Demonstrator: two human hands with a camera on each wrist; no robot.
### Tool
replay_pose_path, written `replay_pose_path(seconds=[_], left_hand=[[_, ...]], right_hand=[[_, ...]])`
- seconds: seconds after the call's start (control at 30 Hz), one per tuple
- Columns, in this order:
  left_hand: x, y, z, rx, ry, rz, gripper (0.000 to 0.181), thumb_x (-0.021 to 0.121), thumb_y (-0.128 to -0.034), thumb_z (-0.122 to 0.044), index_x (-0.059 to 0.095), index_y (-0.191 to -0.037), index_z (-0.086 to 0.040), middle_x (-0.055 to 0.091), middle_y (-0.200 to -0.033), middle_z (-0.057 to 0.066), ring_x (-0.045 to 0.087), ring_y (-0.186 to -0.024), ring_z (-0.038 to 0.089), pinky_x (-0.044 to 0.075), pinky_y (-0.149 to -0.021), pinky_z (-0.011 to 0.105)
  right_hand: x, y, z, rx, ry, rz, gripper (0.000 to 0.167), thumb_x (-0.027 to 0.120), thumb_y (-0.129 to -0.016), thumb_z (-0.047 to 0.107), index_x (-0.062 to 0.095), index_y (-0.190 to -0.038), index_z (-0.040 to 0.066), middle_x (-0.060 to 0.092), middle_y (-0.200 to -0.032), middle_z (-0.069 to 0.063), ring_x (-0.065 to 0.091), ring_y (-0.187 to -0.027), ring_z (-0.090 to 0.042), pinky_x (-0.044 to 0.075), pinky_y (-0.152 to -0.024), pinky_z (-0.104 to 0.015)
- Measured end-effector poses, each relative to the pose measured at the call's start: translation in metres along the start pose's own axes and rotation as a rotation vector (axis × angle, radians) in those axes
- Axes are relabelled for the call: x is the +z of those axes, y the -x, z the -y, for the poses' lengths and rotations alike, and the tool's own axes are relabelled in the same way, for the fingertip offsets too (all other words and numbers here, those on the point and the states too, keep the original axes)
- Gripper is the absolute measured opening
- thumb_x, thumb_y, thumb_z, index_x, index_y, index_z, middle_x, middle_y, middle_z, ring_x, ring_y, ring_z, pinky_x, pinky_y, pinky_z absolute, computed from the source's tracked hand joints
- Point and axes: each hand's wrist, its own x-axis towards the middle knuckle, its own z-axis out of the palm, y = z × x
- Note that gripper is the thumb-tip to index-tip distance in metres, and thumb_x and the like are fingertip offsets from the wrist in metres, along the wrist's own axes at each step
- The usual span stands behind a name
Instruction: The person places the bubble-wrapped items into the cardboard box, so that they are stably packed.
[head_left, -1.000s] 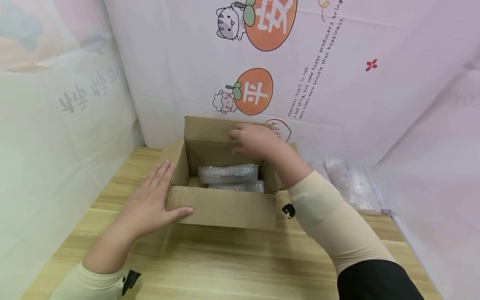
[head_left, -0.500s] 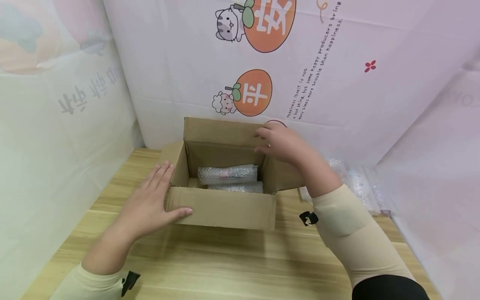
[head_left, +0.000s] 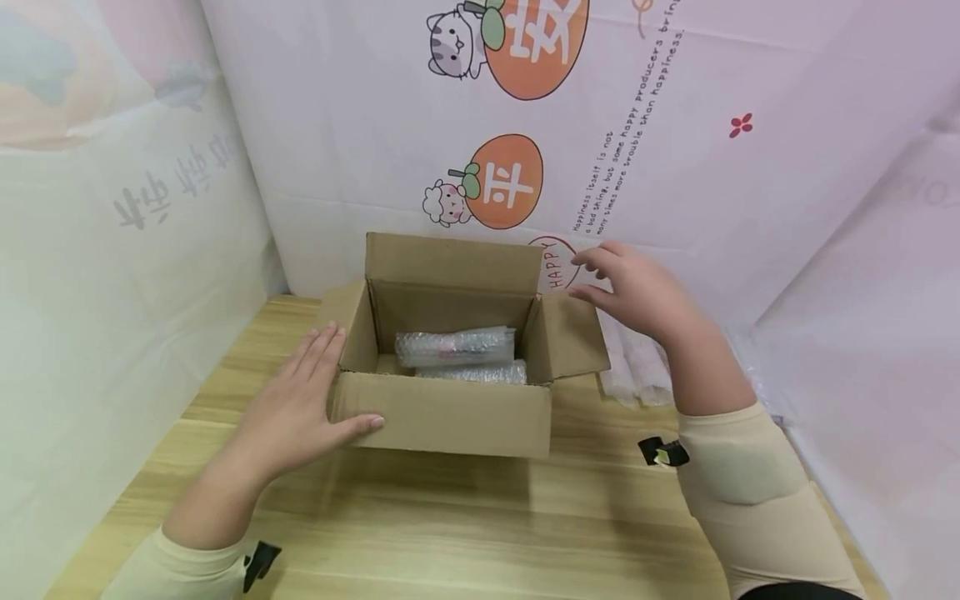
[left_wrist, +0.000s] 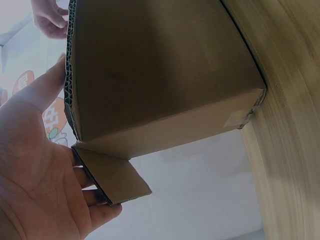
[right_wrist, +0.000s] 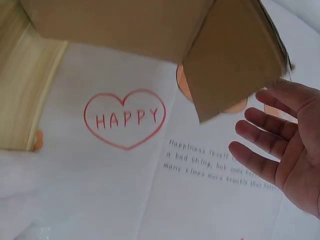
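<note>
An uncovered cardboard box (head_left: 442, 417) has its flaps spread outward; inside lie two bubble-wrapped packages, one (head_left: 455, 347) behind the other (head_left: 480, 373). The left hand (head_left: 288, 408) rests with straight fingers on the left flap and its thumb on the front flap. In the left wrist view this hand (left_wrist: 45, 180) lies against the left flap (left_wrist: 115, 175). The right hand (head_left: 637, 292) is raised over the back right corner of the right flap (head_left: 573, 333), fingers loosely bent and holding nothing. In the right wrist view, the hand (right_wrist: 290, 135) is beside that flap (right_wrist: 235, 60); contact is unclear.
More bubble-wrapped packages (head_left: 633, 367) lie on the wooden table (head_left: 420, 533) right of the box, partly hidden by the right forearm. Printed white cloth (head_left: 360, 125) stands behind the box, with cloth walls on both sides.
The right hand has moved rightward from above the box to the outer end of the right flap, which now shows folded outward. The left hand and the packages inside have stayed put.
</note>
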Motion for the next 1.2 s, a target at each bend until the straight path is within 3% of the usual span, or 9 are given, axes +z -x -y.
replay_pose_path(seconds=[0.23, 0.4, 0.7, 0.9, 1.2], left_hand=[[-0.002, -0.001, 0.0, 0.005, -0.001, 0.001, 0.12, 0.051, -0.0792, -0.082, -0.002, -0.158, -0.008, 0.0, -0.165, 0.014, 0.006, -0.151, 0.039, 0.016, -0.122, 0.056], [-0.003, 0.0, 0.0, -0.002, -0.003, -0.002, 0.12, 0.052, -0.0789, -0.081, -0.001, -0.158, -0.008, 0.001, -0.166, 0.013, 0.006, -0.152, 0.037, 0.016, -0.122, 0.055], [-0.001, 0.0, 0.0, 0.006, -0.008, -0.004, 0.12, 0.051, -0.0792, -0.082, -0.002, -0.158, -0.008, 0.0, -0.165, 0.013, 0.005, -0.152, 0.038, 0.017, -0.121, 0.057], [0.0, 0.0, 0.0, -0.001, 0.001, 0.005, 0.12, 0.051, -0.0792, -0.082, -0.002, -0.158, -0.009, -0.001, -0.165, 0.013, 0.004, -0.152, 0.038, 0.016, -0.121, 0.057], [-0.001, -0.002, -0.001, -0.007, 0.001, 0.012, 0.12, 0.05, -0.0794, -0.082, -0.003, -0.158, -0.009, -0.001, -0.166, 0.013, 0.003, -0.152, 0.037, 0.015, -0.121, 0.057]], right_hand=[[-0.007, 0.025, -0.025, 0.149, -0.037, 0.003, 0.047, 0.062, -0.096, 0.043, 0.058, -0.131, 0.011, 0.056, -0.128, -0.013, 0.057, -0.113, -0.032, 0.049, -0.089, -0.054], [0.003, 0.036, -0.049, 0.204, -0.087, 0.002, 0.055, 0.057, -0.097, 0.046, 0.055, -0.134, 0.005, 0.055, -0.13, -0.019, 0.057, -0.113, -0.036, 0.046, -0.093, -0.057], [0.053, 0.05, -0.095, 0.369, -0.073, 0.028, 0.072, 0.044, -0.098, 0.059, 0.044, -0.144, 0.002, 0.055, -0.132, -0.025, 0.054, -0.119, -0.042, 0.046, -0.093, -0.061], [0.092, 0.057, -0.109, 0.48, -0.046, 0.086, 0.075, 0.046, -0.098, 0.058, 0.04, -0.145, 0.0, 0.053, -0.136, -0.029, 0.053, -0.119, -0.047, 0.047, -0.091, -0.062], [0.138, 0.061, -0.122, 0.562, -0.012, 0.122, 0.074, 0.049, -0.096, 0.054, 0.041, -0.144, -0.002, 0.054, -0.133, -0.031, 0.054, -0.116, -0.05, 0.051, -0.086, -0.062]])
